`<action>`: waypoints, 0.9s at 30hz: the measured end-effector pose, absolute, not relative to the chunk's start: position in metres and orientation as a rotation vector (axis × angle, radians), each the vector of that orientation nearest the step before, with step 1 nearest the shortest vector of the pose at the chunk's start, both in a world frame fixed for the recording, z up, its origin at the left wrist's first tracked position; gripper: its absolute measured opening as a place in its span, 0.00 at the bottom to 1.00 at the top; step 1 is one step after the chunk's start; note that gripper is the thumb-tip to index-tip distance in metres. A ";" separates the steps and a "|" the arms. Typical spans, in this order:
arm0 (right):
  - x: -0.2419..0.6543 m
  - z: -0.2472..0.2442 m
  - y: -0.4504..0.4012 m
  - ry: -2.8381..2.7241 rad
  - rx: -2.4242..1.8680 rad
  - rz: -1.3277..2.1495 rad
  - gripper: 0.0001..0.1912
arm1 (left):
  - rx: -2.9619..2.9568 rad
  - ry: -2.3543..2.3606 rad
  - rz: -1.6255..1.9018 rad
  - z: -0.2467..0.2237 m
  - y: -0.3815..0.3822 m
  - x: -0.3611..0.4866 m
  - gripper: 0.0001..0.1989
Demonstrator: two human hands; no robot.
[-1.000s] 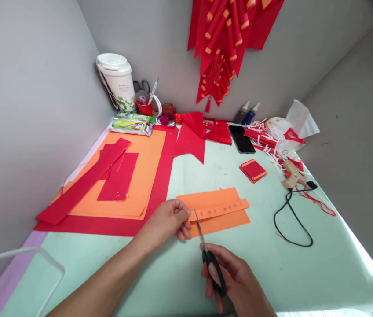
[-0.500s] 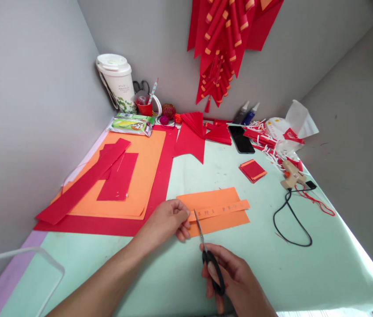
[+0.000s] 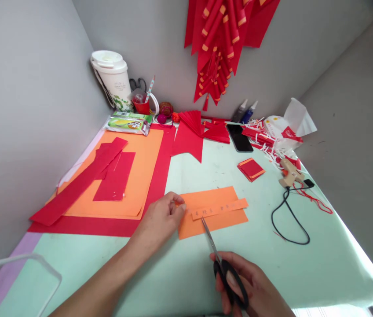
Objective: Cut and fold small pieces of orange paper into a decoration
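My right hand (image 3: 244, 281) grips black-handled scissors (image 3: 211, 235), their blades nearly closed and their tips at the lower edge of a narrow orange paper strip (image 3: 219, 210). Small written characters run along that strip. It lies across a larger orange paper sheet (image 3: 213, 194) on the table. My left hand (image 3: 166, 213) is over the sheet's left end, thumb and fingers pinched on a small orange paper piece (image 3: 188, 211) with a faint mark. This piece lies just left of the strip and is partly hidden by the fingers.
Red and orange sheets (image 3: 148, 165) lie at left. Behind stand a white cup (image 3: 115, 83) and a red container (image 3: 142, 108). At right are a stack of red-orange pieces (image 3: 251, 169), a phone (image 3: 240, 138), a glue gun (image 3: 290, 171) and its looped black cord (image 3: 272, 218).
A small piece has come off the strip's left end. My right hand has drawn the scissors down and right, and my left hand has shifted slightly left.
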State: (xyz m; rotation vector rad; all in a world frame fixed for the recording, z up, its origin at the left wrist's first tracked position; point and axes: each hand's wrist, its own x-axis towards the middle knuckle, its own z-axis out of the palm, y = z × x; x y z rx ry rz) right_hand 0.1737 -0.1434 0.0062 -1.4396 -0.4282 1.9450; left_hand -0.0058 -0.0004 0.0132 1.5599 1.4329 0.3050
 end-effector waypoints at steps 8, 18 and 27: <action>0.175 0.003 -0.143 -0.418 -1.442 1.952 0.21 | 1.558 1.413 0.157 0.017 -0.005 0.009 0.14; 0.175 0.001 -0.143 -0.435 -1.469 1.942 0.21 | 1.517 1.367 0.152 0.008 -0.004 0.008 0.12; 0.175 -0.004 -0.142 -0.483 -1.324 1.998 0.21 | 1.396 1.300 0.155 0.009 0.001 0.004 0.12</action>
